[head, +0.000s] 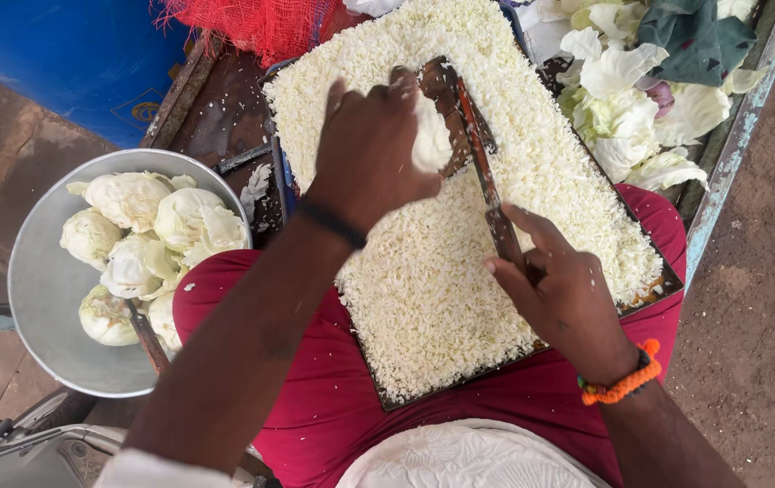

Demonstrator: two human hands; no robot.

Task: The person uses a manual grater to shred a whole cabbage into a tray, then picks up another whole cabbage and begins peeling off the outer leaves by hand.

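Observation:
My left hand [371,149] grips a pale piece of cabbage [431,137] and presses it against the blade of a wooden slicer [478,154]. The slicer lies lengthwise over a dark tray [667,285] heaped with finely shredded cabbage [433,289]. My right hand [559,289] holds the near end of the slicer, thumb and forefinger along its frame. A black band sits on my left wrist, an orange bead band on the right. The tray rests across my lap on red cloth.
A large metal bowl [40,298] at left holds several cabbage pieces [139,239] and a knife. Loose outer cabbage leaves [631,99] pile at the upper right. Red mesh sacking [261,23] lies at the top. A blue board and bare ground surround the cart.

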